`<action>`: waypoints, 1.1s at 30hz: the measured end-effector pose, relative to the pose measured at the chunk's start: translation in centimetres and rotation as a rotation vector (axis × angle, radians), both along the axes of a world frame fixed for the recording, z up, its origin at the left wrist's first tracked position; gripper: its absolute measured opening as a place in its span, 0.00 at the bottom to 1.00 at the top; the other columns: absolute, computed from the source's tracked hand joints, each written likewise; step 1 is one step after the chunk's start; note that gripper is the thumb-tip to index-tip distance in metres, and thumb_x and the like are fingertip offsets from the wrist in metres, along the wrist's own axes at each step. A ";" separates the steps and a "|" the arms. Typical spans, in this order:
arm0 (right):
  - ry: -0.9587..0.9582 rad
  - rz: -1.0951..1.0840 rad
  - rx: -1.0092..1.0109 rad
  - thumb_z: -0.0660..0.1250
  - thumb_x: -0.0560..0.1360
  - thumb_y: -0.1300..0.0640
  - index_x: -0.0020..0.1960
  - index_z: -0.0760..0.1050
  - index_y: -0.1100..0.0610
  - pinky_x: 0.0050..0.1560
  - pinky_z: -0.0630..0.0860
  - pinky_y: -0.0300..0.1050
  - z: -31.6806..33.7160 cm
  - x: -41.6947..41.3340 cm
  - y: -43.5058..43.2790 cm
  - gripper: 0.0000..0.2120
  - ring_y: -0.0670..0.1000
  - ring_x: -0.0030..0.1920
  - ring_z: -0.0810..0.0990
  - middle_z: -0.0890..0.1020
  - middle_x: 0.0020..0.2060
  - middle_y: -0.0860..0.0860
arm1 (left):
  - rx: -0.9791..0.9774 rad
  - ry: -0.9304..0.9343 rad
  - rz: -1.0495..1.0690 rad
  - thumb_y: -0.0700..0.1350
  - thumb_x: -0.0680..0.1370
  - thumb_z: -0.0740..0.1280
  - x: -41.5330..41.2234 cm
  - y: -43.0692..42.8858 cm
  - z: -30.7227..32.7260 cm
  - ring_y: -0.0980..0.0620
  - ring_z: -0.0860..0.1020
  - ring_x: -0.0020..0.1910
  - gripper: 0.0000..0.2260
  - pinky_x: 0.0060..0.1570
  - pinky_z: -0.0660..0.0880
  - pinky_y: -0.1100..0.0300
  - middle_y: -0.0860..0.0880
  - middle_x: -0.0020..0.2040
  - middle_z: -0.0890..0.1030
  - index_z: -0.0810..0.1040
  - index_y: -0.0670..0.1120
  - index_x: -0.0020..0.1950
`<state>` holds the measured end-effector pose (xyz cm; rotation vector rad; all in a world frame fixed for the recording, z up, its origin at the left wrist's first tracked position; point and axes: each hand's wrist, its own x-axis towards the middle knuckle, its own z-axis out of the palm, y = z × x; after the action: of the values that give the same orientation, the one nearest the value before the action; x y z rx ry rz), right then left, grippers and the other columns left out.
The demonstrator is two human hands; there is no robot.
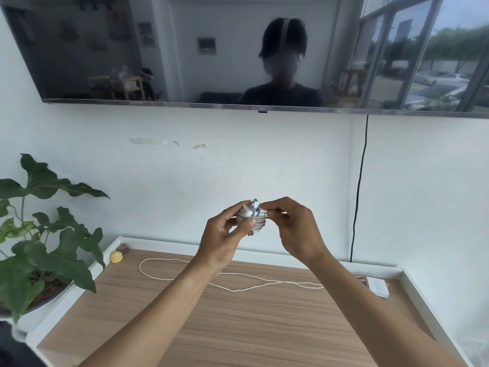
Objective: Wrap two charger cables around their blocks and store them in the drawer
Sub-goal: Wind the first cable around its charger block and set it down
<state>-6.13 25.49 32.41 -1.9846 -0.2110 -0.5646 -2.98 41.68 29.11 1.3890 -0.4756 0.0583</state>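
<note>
above the surface [238,327], left hand [225,238] clamping the wrapped block [251,217]; right hand [292,230] pinching, tucking its cable end (second charger [377,286] lying unwrapped). next: drawer.

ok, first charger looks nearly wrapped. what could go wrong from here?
1. The plug end on the wrapped charger looks only pinched by the right hand; letting go may loosen the coils.
2. The second cable lies in loose loops on the table and could tangle when its block is lifted.

head view, forward, near hands [251,234]
</note>
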 end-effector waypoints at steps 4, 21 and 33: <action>-0.011 0.007 0.049 0.65 0.76 0.69 0.48 0.82 0.54 0.47 0.74 0.30 -0.1 0.0 -0.1 0.12 0.40 0.46 0.80 0.83 0.45 0.48 | -0.005 0.004 -0.008 0.45 0.72 0.72 0.1 -0.1 -0.2 0.49 0.80 0.49 0.19 0.47 0.77 0.56 0.46 0.53 0.84 0.79 0.46 0.63; 0.241 0.125 0.085 0.69 0.73 0.65 0.47 0.83 0.51 0.40 0.72 0.49 0.4 0.6 -1.2 0.10 0.45 0.35 0.77 0.83 0.33 0.46 | 0.055 0.029 -0.035 0.37 0.75 0.70 0.9 0.5 -1.8 0.51 0.80 0.49 0.17 0.46 0.77 0.57 0.45 0.55 0.84 0.79 0.43 0.63; 0.200 0.157 -0.044 0.68 0.75 0.63 0.51 0.82 0.52 0.47 0.77 0.42 1.0 2.1 -1.7 0.08 0.43 0.40 0.79 0.84 0.40 0.49 | 0.013 0.025 -0.026 0.40 0.74 0.72 0.1 -0.5 -1.8 0.52 0.80 0.48 0.17 0.45 0.78 0.58 0.48 0.53 0.84 0.79 0.45 0.62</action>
<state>-4.01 23.84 33.38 -2.0309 -0.2536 -0.2606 -2.89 41.13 27.28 1.3942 -0.4737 0.0174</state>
